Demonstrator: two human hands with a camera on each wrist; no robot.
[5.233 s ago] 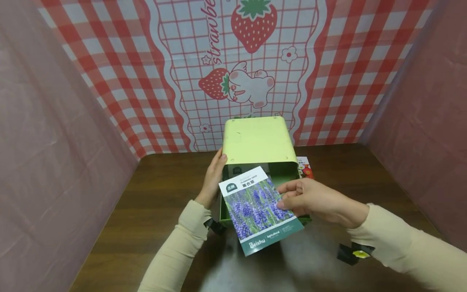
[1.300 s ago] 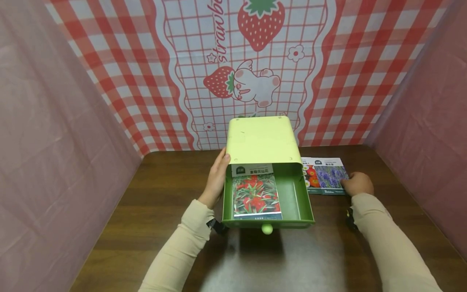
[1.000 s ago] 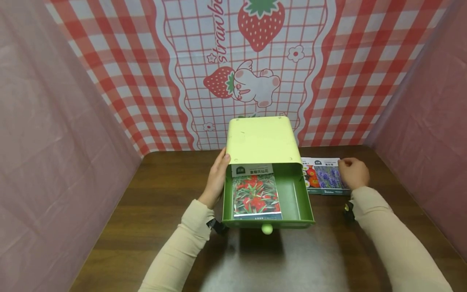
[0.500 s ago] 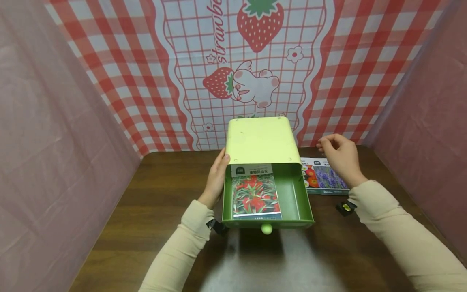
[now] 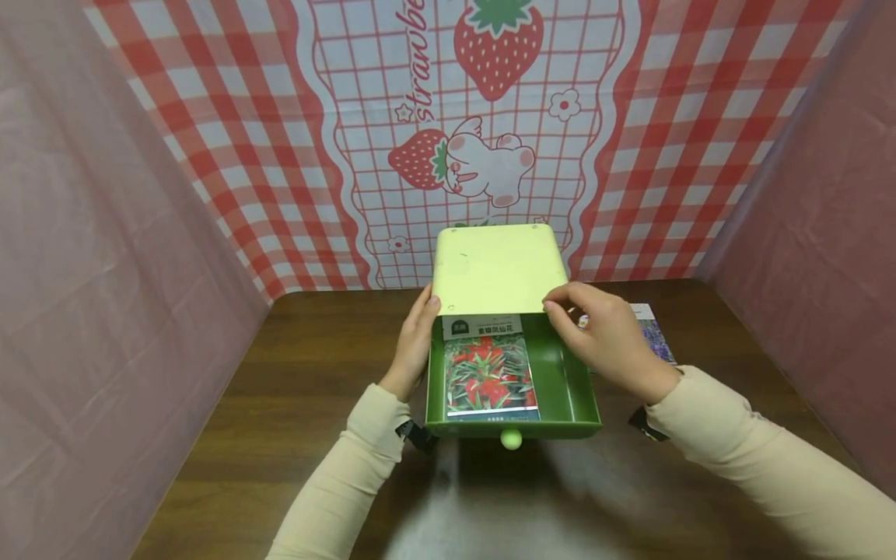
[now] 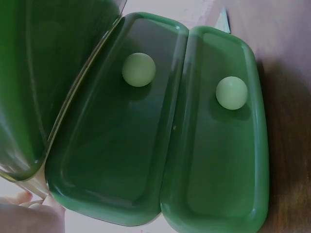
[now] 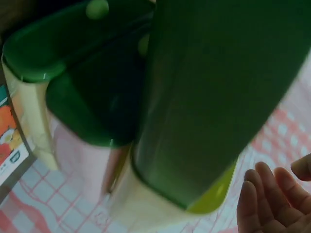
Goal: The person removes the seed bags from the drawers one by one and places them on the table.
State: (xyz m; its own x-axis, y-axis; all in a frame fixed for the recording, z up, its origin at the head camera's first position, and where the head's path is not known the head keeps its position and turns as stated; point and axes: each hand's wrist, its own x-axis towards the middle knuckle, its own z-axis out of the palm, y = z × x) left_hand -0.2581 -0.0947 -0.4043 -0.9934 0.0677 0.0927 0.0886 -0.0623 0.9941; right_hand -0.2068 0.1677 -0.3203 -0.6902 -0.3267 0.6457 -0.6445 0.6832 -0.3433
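Observation:
My left hand (image 5: 409,346) rests against the left side of a pale green drawer cabinet (image 5: 498,268), thumb at its front corner. The cabinet's top drawer (image 5: 563,389), dark green with a round knob (image 5: 512,440), is pulled out. A seed packet (image 5: 490,373) with red flowers lies face up in it, towards the left. My right hand (image 5: 612,338) hovers at the cabinet's front right corner, thumb and forefinger close together, holding nothing. In the right wrist view its fingers (image 7: 279,194) are loosely bent. Partly hidden behind that hand, a lavender seed packet (image 5: 652,334) lies on the table.
Below the pulled-out drawer, the left wrist view shows a middle drawer (image 6: 112,141) and a bottom drawer (image 6: 218,155), both closed. A packet with orange flowers (image 7: 7,133) lies beside the cabinet. A red checked cloth (image 5: 280,194) hangs behind the wooden table (image 5: 280,435).
The lavender packet went from over the drawer to the table at the right, and my right hand let it go. That hand then rose and came left to the cabinet. My left hand stayed put.

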